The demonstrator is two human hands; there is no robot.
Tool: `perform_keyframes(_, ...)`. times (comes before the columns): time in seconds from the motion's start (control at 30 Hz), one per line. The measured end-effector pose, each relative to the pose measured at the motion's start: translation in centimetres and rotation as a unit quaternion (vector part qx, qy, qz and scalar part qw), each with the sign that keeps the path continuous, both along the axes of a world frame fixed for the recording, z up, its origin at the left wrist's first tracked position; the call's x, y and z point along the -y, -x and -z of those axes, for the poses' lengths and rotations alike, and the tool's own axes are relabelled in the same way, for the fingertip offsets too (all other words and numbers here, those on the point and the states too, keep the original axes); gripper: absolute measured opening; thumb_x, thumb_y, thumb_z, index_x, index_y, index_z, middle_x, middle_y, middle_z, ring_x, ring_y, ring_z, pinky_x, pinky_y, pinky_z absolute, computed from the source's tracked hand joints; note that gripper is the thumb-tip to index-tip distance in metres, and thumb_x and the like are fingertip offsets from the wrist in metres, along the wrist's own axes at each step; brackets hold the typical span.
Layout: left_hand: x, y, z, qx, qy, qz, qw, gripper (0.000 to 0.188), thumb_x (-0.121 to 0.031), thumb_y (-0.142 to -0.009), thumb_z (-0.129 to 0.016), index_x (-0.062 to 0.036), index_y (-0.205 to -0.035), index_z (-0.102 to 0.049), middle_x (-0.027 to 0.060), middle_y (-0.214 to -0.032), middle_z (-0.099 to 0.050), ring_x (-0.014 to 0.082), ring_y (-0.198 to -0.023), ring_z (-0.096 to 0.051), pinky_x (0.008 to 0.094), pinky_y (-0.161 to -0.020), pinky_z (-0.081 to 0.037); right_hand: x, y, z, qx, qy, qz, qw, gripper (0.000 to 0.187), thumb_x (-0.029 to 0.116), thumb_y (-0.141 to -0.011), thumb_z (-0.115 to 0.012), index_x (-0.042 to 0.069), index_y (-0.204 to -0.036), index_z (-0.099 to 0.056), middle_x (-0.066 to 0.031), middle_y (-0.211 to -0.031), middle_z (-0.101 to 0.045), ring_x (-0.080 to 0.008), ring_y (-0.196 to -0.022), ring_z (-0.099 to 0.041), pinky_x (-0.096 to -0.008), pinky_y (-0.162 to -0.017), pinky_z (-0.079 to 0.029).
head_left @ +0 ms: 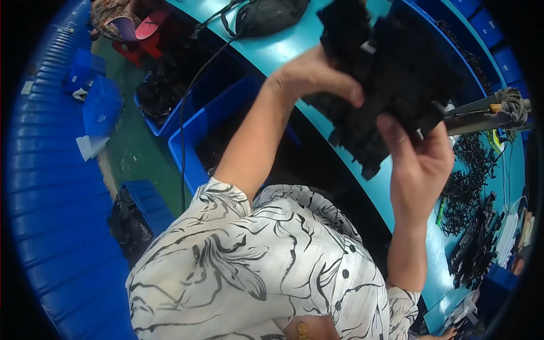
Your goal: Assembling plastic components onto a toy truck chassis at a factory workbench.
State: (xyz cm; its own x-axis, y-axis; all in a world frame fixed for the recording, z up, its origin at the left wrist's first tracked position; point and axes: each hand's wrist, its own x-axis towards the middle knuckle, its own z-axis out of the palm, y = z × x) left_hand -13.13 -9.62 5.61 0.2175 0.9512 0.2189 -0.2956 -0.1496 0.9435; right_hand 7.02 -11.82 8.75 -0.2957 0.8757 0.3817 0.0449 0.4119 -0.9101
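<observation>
Above the turquoise table (374, 195), I hold up a large black moulded plastic part (402, 68) with an uneven, notched outline. My left hand (317, 76) grips it on its left side, thumb lying over the near face and the other fingers hidden behind. At its lower right edge my right hand (419, 161) is closed on it, thumb pressed on the front. A blockier black section (343, 28) rises at the upper left of the part; I cannot tell whether it is a separate piece.
Small black parts (470, 170) and longer black strips (476, 238) lie on the table at right, near a cloth-wrapped bar (487, 113). A black mesh bag (269, 17) is at the back. Blue bins (190, 141) with black parts stand left; a cable (184, 113) hangs there.
</observation>
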Motion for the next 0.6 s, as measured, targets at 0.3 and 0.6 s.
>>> perform_keyframes(0.3, 5.1, 1.2, 7.5, 0.074, 0.088, -0.010, 0.993, 0.061, 0.009, -0.045, -0.065, -0.0004, -0.104, -0.064, 0.0105, -0.097, -0.066, 0.0207, -0.088, -0.064, 0.0322, -0.076, -0.053, 2.6, -0.3, 2.4, 0.109, 0.017, -0.102, 0.989, 0.032, 0.003, -0.071, -0.075, -0.001, -0.097, -0.058, -0.0029, -0.091, -0.057, -0.0093, -0.080, -0.054, -0.0228, -0.072, -0.045)
perform_keyframes(0.6, 13.7, 8.5, 15.1, 0.283, 0.397, -0.156, 0.859, 0.037, -0.028, -0.074, -0.073, -0.0037, -0.098, -0.059, 0.0094, -0.078, -0.061, 0.0235, -0.073, -0.064, 0.0350, -0.068, -0.055, 0.2, -1.9, 4.9, 0.092, 0.154, -0.097, 0.979, 0.027, 0.013, -0.083, -0.067, -0.002, -0.104, -0.060, -0.0084, -0.100, -0.063, -0.0142, -0.090, -0.060, -0.0270, -0.082, -0.048)
